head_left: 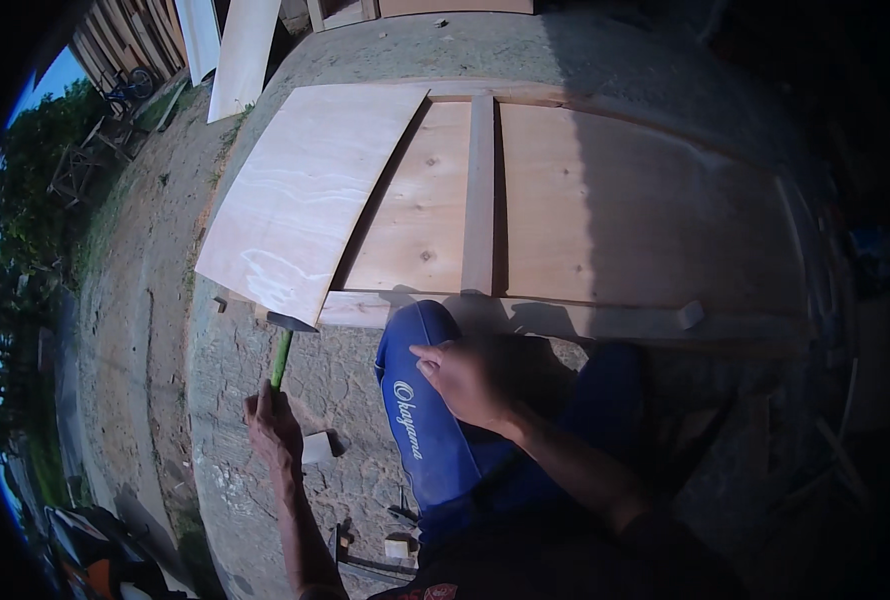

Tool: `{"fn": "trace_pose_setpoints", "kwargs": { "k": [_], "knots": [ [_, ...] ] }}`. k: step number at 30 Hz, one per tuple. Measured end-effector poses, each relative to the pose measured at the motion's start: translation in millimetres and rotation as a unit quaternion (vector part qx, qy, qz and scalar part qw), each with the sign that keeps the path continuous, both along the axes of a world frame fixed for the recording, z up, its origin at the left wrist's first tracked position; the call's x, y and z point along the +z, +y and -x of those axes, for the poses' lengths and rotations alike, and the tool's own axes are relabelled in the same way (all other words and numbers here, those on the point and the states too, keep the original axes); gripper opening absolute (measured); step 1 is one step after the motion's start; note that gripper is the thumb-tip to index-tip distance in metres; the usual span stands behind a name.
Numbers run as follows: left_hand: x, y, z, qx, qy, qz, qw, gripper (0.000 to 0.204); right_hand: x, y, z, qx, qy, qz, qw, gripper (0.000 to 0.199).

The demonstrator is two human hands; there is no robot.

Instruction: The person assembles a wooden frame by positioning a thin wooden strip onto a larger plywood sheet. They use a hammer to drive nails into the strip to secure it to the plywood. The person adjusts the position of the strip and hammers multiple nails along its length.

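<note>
Nearest us, our right hand point(465, 380) rests loosely curled and empty on our blue trouser knee point(420, 400). Our left hand point(273, 430) grips the green-handled hammer point(283, 345) at the plywood sheet point(305, 200), which only partly covers the frame point(525, 205); nailing seems unfinished.

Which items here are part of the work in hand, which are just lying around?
In hand: left hand gripping the green-handled hammer; pale plywood sheet; wooden frame panel with centre batten; right hand resting on the blue-trousered knee.

Lying about: small wood offcut; leaning white boards; second small block.
</note>
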State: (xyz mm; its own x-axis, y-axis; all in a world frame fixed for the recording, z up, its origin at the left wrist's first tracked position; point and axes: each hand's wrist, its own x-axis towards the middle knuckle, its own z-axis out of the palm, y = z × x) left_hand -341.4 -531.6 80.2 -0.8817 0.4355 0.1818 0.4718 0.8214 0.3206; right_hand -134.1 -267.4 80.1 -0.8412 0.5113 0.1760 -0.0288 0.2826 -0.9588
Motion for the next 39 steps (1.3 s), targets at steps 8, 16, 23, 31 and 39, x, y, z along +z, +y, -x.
{"fn": "trace_pose_setpoints", "kwargs": {
  "k": [8,16,23,31,39],
  "knots": [
    [52,192,-93,-0.365,-0.251,-0.258,0.859,0.042,14,30,47,-0.159,0.17,0.29,0.928,0.02],
    [-122,362,-11,-0.151,-0.408,-0.25,0.865,0.076,-108,139,-29,-0.315,-0.02,0.344,0.884,0.037],
    [-159,416,-43,-0.098,-0.444,-0.15,0.878,0.077,-213,155,-2,-0.287,-0.079,0.116,0.947,0.043],
    [-142,408,-50,-0.103,-0.408,-0.132,0.898,0.071,-233,154,6,-0.239,-0.195,0.045,0.95,0.019],
    [-140,395,-37,-0.093,-0.411,-0.154,0.894,0.072,-211,141,23,-0.249,-0.127,-0.015,0.96,0.03]
  ]
}}
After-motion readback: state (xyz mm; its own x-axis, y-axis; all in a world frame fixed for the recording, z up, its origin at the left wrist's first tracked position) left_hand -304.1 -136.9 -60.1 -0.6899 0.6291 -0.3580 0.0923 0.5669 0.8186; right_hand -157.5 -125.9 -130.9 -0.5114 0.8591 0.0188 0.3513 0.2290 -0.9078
